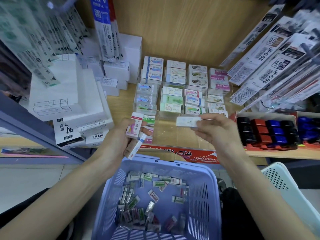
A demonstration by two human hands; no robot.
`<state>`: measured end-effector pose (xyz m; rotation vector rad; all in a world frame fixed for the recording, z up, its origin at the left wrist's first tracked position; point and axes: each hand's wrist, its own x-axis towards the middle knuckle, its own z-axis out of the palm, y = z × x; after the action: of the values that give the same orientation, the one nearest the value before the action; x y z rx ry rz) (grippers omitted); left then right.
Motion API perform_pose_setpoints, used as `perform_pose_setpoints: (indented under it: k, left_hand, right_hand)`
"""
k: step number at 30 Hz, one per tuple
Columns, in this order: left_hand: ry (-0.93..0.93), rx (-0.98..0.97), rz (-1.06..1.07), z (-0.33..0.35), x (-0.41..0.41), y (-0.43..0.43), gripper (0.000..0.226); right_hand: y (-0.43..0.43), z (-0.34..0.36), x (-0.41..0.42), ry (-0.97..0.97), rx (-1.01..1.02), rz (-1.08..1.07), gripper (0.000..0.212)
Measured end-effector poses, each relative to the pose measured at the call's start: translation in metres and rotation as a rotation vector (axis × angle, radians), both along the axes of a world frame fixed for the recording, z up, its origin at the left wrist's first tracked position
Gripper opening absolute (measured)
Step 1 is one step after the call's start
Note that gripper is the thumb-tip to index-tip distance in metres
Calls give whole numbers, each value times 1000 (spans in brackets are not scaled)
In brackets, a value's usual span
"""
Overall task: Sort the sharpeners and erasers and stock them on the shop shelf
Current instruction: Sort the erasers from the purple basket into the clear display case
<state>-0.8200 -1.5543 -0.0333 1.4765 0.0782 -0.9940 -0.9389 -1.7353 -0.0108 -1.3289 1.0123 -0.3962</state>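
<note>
the right grip [216,129] pinches a white eraser [187,121] by its right end between thumb and fingertips. the eraser sticks out to the left, roughly level, above the front of the clear acrylic organiser [173,135]. the left grip [121,134] is clenched round two pieces. a pink-sleeved eraser [135,125] stands upright against the thumb, and a blue-and-white eraser [136,148] slants down out of the lower fingers. both are just over the organiser's front left corner. the organiser sits on the wooden shelf [119,99], and its rear and middle compartments hold sleeved erasers [173,99] stacked in rows by design. below the hands a lavender basket [213,187] holds loose wrapped erasers [154,196] scattered over its floor. to the right a red carton [232,117] holds black, red and blue sharpeners [273,130] in rows.
</note>
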Motion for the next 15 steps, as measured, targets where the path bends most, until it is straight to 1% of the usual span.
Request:
perform_pose_setpoints:
  k: [1, 3, 6, 8, 12, 15]
  left_hand:
    - [0, -3, 7, 1, 1, 0, 34]
    - [11, -16, 29, 3, 3, 0, 33]
    - [35, -36, 54, 2, 6, 0, 34]
    - [44, -46, 63, 3, 8, 1, 35]
    - [53, -71, 82, 6, 10, 6, 34]
    - [57, -83, 82, 6, 11, 8, 34]
  right_hand:
    - [9, -5, 7, 51, -53, 43, 17]
    - [23, -19, 22, 163, -226, 91, 15]
    - [32, -38, 38, 279, -502, 96, 14]
    - [33, -46, 44, 324, -620, 93, 14]
    - [41, -55, 53, 413, -681, 152, 12]
    - [44, -56, 57, 406, -669, 84, 12]
